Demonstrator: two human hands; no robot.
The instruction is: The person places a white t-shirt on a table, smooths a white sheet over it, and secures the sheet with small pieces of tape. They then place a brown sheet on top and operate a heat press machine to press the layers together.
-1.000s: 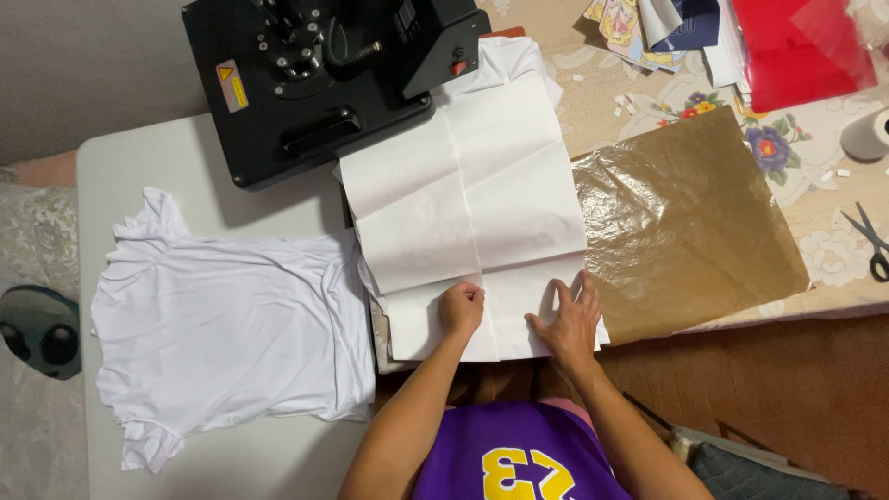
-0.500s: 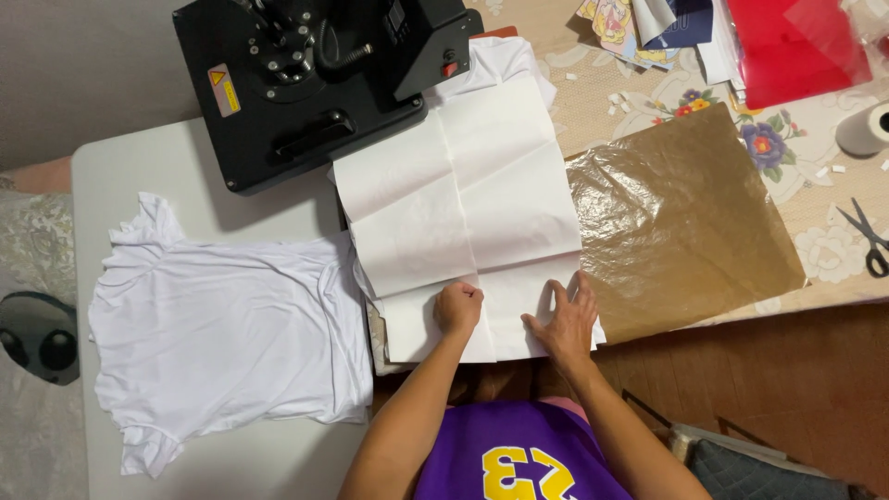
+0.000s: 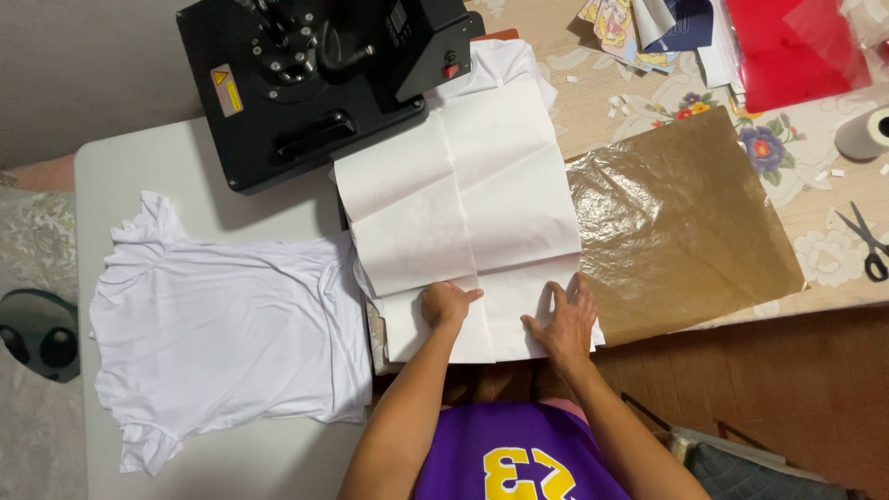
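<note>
Two hands press on the near edge of a creased white paper sheet (image 3: 463, 204): left hand (image 3: 446, 304) curled into a loose fist, right hand (image 3: 562, 321) flat with fingers spread. Beside the right hand lies a brown sheet (image 3: 681, 218); left of the left hand, a white t-shirt (image 3: 222, 333)

Your plain white table (image 3: 213, 176) carries a black heat press (image 3: 315, 83) and a flat white t-shirt (image 3: 222, 338). Beside it, your floral-clothed table (image 3: 787, 176) holds a crinkled brown sheet (image 3: 676, 222), black scissors (image 3: 866, 245) and a red sheet (image 3: 796, 46).
</note>
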